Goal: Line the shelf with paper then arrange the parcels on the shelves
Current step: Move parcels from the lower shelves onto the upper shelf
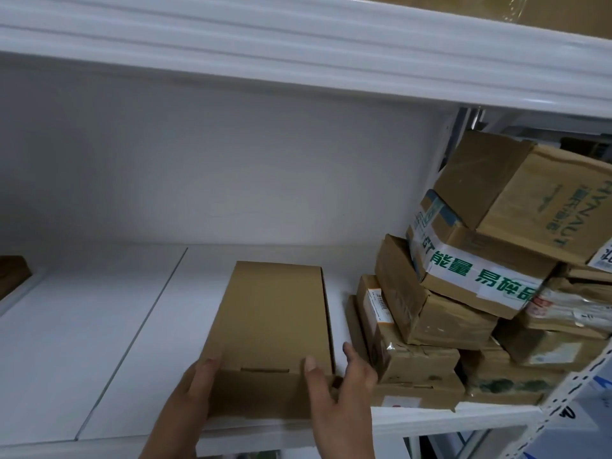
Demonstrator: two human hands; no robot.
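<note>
A plain brown cardboard parcel [268, 329] lies flat on the white paper-lined shelf [99, 342], its near end at the shelf's front edge. My left hand [190, 395] grips its near left corner. My right hand [337, 389] holds its near right corner, thumb on top and fingers along the right side. To the right, a pile of taped brown parcels [480, 286] is stacked several high, the upper ones tilted. Two sheets of white paper meet at a seam [145, 323] on the shelf.
The white shelf above [298, 51] overhangs the space. A brown box corner [13, 273] shows at the far left. A white perforated upright [576, 385] stands at the right front. A white wall closes the back.
</note>
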